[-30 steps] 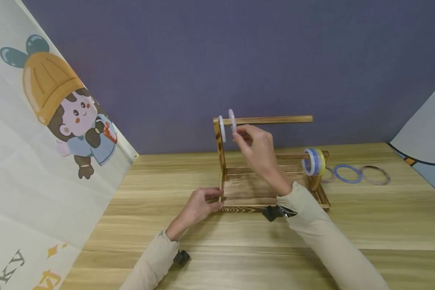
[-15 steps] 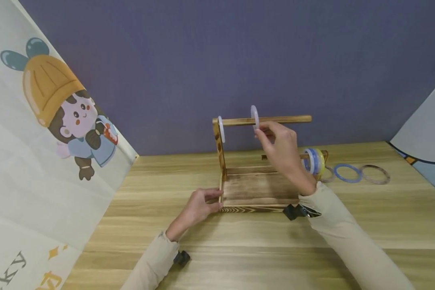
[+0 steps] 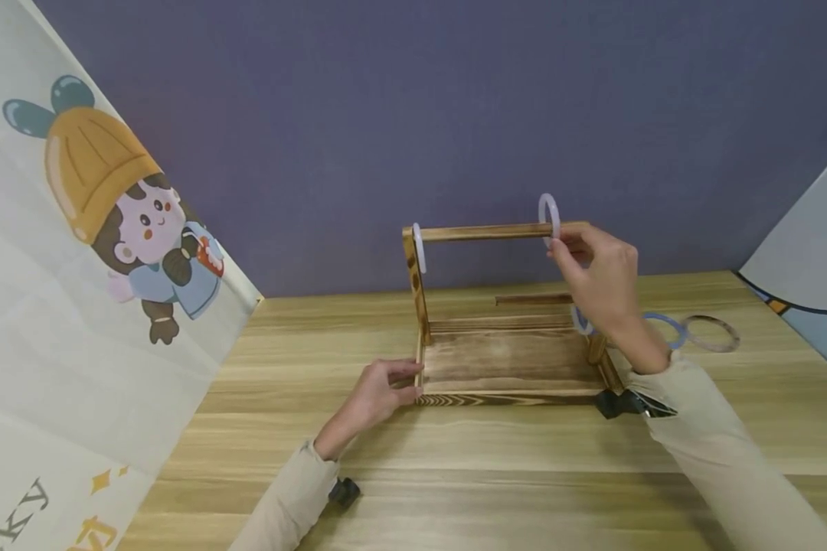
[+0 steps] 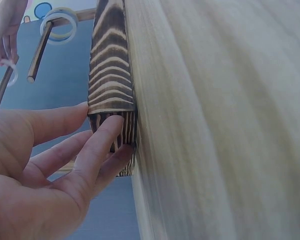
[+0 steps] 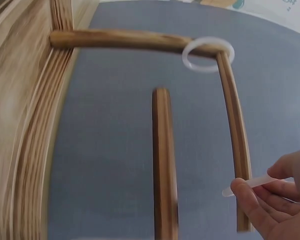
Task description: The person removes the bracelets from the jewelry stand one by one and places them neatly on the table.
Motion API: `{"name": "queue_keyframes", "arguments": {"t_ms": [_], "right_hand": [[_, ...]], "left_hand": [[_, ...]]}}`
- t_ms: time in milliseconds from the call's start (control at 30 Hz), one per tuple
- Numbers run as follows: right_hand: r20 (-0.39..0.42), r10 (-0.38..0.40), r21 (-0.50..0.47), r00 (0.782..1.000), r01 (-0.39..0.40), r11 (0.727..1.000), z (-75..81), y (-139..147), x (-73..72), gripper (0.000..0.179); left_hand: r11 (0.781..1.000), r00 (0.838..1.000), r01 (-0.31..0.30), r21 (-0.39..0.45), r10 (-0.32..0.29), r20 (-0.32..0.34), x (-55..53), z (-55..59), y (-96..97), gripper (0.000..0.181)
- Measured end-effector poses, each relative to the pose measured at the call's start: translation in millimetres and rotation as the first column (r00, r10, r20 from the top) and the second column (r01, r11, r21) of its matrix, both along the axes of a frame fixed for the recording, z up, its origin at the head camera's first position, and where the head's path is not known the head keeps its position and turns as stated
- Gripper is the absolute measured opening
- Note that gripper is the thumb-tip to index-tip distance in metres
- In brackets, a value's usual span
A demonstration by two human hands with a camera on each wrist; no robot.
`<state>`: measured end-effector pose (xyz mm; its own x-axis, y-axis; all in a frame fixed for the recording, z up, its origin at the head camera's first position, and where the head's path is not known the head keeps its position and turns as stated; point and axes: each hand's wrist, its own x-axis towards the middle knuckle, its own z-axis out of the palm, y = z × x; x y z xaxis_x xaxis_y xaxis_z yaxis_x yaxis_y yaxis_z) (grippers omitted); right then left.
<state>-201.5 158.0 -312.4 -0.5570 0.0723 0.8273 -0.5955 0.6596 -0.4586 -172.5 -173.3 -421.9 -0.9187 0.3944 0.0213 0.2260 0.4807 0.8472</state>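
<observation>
A pale ring encircles the upper bar of a wooden rack near the bar's free end, pinched between the thumb and fingers of a person's right hand. The step in hand looks to be drawing the ring off; the next move would then call for easing it past the tip without knocking the wood. The right forearm slants up from the lower right, wrist bent toward the bar. Opposite, the left hand reaches in low, fingers extended against the rack's left end, probably to steady it. A second white ring hangs around the upper bar by the left post. Other rings circle the lower bar, partly hidden behind the right hand; a blue ring and a brown ring lie at right on the bench.
</observation>
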Motion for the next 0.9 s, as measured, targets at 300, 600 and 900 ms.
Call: {"name": "queue_keyframes", "arguments": {"t_ms": [300,600,900], "right_hand": [[0.011,-0.088,0.007,0.996,0.088,0.996,0.5,40.8,13.6,0.017],[0.068,-0.152,-0.005,0.986,0.153,0.988,-8.5,77.8,32.4,0.021],[0.201,-0.220,0.025,0.955,0.220,0.975,-35.9,102.3,45.6,0.030]], "left_hand": [[1.000,1.000,0.006,0.014,-0.006,0.000,-1.0,-0.2,2.0,0.039],[1.000,1.000,0.003,0.006,-0.003,0.004,-3.1,0.1,3.5,0.038],[1.000,1.000,-0.007,0.009,0.007,-0.002,-2.0,-2.8,0.9,0.037]]}}
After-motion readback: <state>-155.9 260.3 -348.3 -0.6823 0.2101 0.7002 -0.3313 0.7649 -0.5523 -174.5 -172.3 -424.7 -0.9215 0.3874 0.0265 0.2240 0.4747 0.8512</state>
